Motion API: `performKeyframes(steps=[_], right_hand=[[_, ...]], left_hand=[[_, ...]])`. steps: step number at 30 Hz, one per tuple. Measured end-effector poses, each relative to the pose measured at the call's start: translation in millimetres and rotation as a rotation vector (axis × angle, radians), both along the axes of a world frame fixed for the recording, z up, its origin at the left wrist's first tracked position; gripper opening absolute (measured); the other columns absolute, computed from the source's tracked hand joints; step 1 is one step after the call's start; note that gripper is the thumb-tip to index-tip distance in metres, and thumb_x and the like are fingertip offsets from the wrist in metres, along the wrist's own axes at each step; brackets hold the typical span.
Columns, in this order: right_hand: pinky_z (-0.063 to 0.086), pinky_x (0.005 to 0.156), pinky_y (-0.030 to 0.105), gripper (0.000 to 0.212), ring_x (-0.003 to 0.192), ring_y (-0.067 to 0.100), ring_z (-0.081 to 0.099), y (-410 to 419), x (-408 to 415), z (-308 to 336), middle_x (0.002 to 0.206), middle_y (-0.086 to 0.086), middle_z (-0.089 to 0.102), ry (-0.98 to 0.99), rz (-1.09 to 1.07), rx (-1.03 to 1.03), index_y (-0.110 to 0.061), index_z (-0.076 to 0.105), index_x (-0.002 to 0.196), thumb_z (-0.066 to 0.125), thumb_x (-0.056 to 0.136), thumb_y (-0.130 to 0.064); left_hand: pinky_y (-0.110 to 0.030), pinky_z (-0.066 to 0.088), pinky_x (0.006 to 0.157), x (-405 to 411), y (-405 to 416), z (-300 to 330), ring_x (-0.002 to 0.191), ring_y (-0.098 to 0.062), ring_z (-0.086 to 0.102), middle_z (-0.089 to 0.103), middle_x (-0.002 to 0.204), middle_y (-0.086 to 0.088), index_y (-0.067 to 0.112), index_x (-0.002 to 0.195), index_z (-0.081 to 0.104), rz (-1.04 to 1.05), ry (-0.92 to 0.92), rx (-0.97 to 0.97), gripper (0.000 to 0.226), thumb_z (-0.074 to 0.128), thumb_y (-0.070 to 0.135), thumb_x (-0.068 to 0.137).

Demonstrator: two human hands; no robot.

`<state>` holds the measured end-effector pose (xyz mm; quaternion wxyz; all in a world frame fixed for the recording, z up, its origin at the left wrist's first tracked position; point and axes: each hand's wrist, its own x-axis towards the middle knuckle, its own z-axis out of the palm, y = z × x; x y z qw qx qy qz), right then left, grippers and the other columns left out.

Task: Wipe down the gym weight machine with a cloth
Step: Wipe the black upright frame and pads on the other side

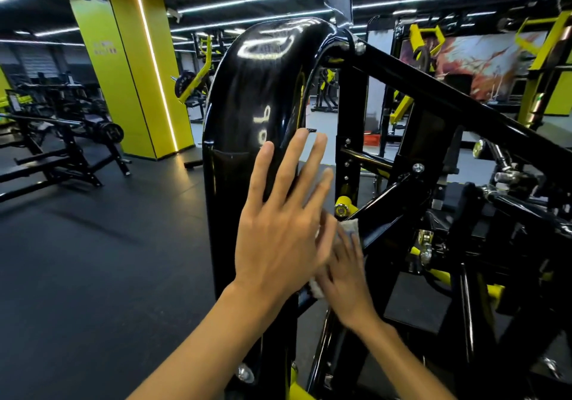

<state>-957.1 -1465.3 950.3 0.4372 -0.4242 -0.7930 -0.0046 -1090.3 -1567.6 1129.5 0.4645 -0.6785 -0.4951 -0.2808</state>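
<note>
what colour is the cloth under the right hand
White, or very pale grey; the cloth shows under the right hand in the head view.

A single wide-angle head camera looks forward and down, close on the weight machine (253,96) at frame centre, gym floor (108,244) lower left.

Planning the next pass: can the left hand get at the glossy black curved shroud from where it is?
Probably yes. The left hand, fingers spread, is already up in front of the glossy black curved shroud with nothing between them. The right hand presses the white cloth on a black frame bar lower down, off that path.
</note>
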Motion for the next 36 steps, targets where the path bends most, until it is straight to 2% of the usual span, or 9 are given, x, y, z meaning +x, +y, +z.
performKeyframes(steps=[3,6,8,16,21,24,27,32,36], right_hand=[[-0.002,0.127,0.045,0.045,0.158,0.015,0.003,33,30,9,0.165,-0.022,0.013,0.002,-0.043,-0.051,-0.061,0.018,0.149,0.014,0.105,-0.064],[-0.009,0.126,0.031,0.060,0.156,0.008,0.002,61,54,18,0.163,-0.006,0.032,0.052,-0.125,-0.091,-0.036,0.050,0.141,0.014,0.103,-0.065],[-0.010,0.123,0.025,0.071,0.155,0.010,0.007,80,69,27,0.160,0.000,0.037,0.104,-0.186,-0.108,-0.027,0.059,0.135,0.013,0.100,-0.069],[0.000,0.127,0.047,0.058,0.157,0.024,0.009,103,66,49,0.165,0.004,0.030,0.346,-0.433,-0.220,-0.024,0.068,0.120,0.024,0.093,-0.049],[-0.003,0.127,0.049,0.056,0.157,0.026,0.005,53,9,16,0.168,0.005,0.023,0.353,-0.398,-0.127,-0.034,0.061,0.132,0.022,0.098,-0.055],[-0.012,0.126,0.043,0.046,0.158,0.020,-0.005,5,-22,-7,0.171,0.000,0.010,0.330,-0.245,-0.100,-0.061,0.021,0.149,0.015,0.104,-0.061],[-0.018,0.124,0.034,0.053,0.158,0.019,-0.011,-29,-44,-16,0.171,-0.006,-0.002,0.328,-0.173,-0.120,-0.059,-0.003,0.154,0.015,0.104,-0.062],[-0.016,0.125,0.040,0.064,0.156,0.020,-0.018,-29,-21,-17,0.171,-0.010,-0.008,0.117,-0.077,-0.146,-0.057,-0.005,0.154,0.026,0.099,-0.069],[-0.009,0.127,0.040,0.059,0.158,0.016,-0.006,6,25,-4,0.170,-0.014,0.000,-0.065,-0.035,-0.037,-0.048,0.010,0.158,0.025,0.103,-0.064]], left_hand=[[-0.053,0.006,0.127,0,0,1,0.155,-0.029,0.016,0.028,0.164,-0.008,0.016,0.135,0.063,-0.002,-0.003,-0.006,0.055,0.026,0.033,0.099],[-0.052,0.006,0.127,-1,0,-1,0.155,-0.028,0.015,0.028,0.164,-0.007,0.017,0.135,0.063,-0.001,-0.007,-0.014,0.054,0.027,0.033,0.098],[-0.052,0.006,0.127,-1,0,-1,0.155,-0.028,0.015,0.028,0.165,-0.007,0.017,0.136,0.063,0.000,-0.008,-0.012,0.051,0.032,0.032,0.098],[-0.052,0.008,0.127,0,-1,0,0.155,-0.028,0.016,0.029,0.164,-0.007,0.016,0.134,0.064,0.009,-0.014,-0.006,0.050,0.033,0.030,0.097],[-0.053,0.009,0.126,0,0,-1,0.155,-0.028,0.017,0.029,0.164,-0.007,0.016,0.134,0.064,0.019,-0.009,-0.006,0.050,0.035,0.031,0.096],[-0.053,0.010,0.126,1,0,-1,0.155,-0.029,0.018,0.030,0.164,-0.007,0.016,0.134,0.064,0.025,-0.007,0.004,0.053,0.029,0.031,0.097],[-0.054,0.011,0.126,1,0,-1,0.155,-0.029,0.019,0.031,0.163,-0.006,0.016,0.134,0.064,0.028,-0.011,0.006,0.052,0.032,0.031,0.096],[-0.053,0.008,0.126,1,1,-2,0.155,-0.029,0.018,0.032,0.163,-0.006,0.017,0.135,0.064,0.038,-0.007,0.010,0.049,0.039,0.032,0.095],[-0.054,0.009,0.126,2,0,-1,0.155,-0.030,0.019,0.032,0.163,-0.006,0.018,0.135,0.064,0.031,0.001,0.013,0.050,0.034,0.033,0.097]])
